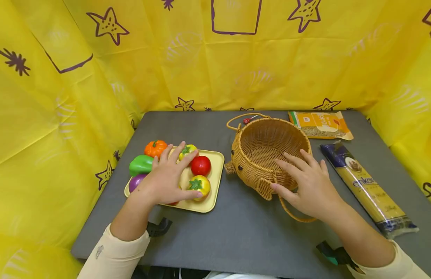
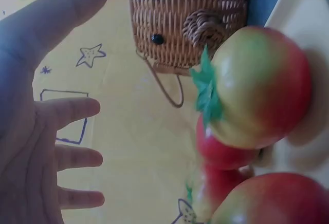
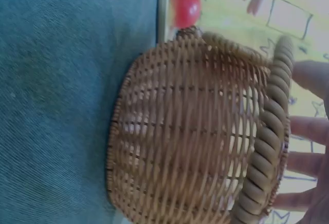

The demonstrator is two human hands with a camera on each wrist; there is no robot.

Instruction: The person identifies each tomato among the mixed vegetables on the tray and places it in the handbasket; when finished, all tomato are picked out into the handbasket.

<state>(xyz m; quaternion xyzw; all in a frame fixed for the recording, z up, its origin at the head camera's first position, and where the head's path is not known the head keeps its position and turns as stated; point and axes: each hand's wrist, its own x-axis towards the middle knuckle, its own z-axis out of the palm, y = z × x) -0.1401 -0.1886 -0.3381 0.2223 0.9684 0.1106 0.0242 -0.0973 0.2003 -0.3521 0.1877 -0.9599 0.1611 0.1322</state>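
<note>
A curtained booth: creased yellow fabric printed with purple stars [image 1: 215, 77] walls a flat grey table [image 1: 243, 236] left, right and far.

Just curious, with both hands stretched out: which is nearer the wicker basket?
Right: the right hand is over the rim of the wicker basket; the left hand is off to its left, over the yellow tray.
</note>
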